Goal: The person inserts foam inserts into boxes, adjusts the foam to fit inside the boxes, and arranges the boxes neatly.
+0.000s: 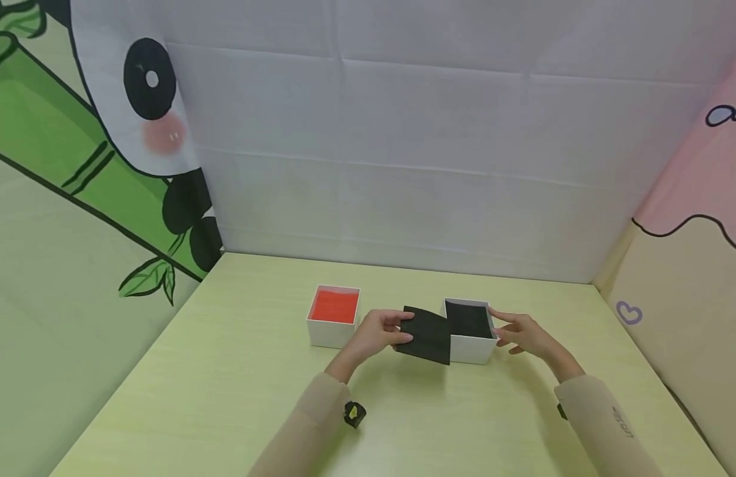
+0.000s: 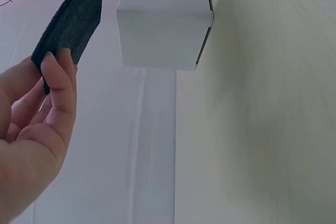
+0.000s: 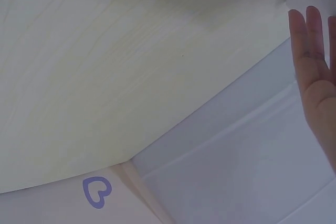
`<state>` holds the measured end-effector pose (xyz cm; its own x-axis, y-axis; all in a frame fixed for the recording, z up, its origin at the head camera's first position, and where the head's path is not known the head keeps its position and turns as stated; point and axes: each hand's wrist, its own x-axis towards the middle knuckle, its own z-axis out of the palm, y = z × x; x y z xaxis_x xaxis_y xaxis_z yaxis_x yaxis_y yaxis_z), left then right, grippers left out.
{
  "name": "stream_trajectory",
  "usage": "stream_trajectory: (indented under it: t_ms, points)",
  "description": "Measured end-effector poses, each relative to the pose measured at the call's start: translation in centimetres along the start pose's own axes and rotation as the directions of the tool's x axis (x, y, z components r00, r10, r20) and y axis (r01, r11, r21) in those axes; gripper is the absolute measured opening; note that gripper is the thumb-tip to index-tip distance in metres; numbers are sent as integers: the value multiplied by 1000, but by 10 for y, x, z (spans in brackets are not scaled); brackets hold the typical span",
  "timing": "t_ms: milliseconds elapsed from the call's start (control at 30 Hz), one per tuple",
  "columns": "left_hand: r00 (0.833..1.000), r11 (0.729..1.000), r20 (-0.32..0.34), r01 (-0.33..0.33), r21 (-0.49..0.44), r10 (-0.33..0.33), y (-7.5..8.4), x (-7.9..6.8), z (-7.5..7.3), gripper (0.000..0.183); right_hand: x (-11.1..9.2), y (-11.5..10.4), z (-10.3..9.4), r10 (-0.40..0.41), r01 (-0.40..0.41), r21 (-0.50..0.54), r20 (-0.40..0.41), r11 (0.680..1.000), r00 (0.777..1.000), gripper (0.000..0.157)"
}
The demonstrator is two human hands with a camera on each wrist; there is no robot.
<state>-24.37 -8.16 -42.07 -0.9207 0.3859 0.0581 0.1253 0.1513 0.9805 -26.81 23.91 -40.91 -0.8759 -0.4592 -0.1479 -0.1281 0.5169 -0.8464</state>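
Note:
My left hand [image 1: 376,333] pinches a black felt sheet [image 1: 426,335] between thumb and fingers along its left edge. The sheet is raised above the table, just left of a white box [image 1: 472,350] with black material inside. In the left wrist view, the dark felt sheet [image 2: 73,22] shows a fuzzy surface and stands tilted beside the white box [image 2: 163,38]. My right hand [image 1: 525,334] is at that box's right side, its fingertips at the wall. Its fingers look fairly straight in the right wrist view, where the hand [image 3: 315,72] is cut off by the frame edge.
Left of my left hand stands another white box [image 1: 332,334] with red material [image 1: 334,307] inside. Both boxes rest on the pale wood-patterned table [image 1: 236,371]. A white cloth wall [image 1: 403,165] closes off the back, with printed cloth at both sides.

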Motion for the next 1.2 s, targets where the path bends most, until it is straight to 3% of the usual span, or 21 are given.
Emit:
stream_trajectory:
  t_ms: [233,467,733,967,1200]
  points:
    - [997,999,-73,39,-11,-39,3,18,15,42,1,6,-1,-7,7,-5,0,1000,1000,56]
    - [995,998,-99,24,-49,-29,7,34,26,42,1,8,-1,6,-6,13,-13,1000,1000,58]
    - [991,1000,-131,-8,-13,6,38,36,40,38,2,10,-1,-3,3,14,-17,1000,1000,58]
    - [988,999,-156,12,51,-3,8,69,52,37,2,11,-1,-2,2,15,-15,1000,1000,57]
    - [989,983,-144,15,183,12,4,79,62,35,3,11,0,17,-17,17,-16,1000,1000,59]
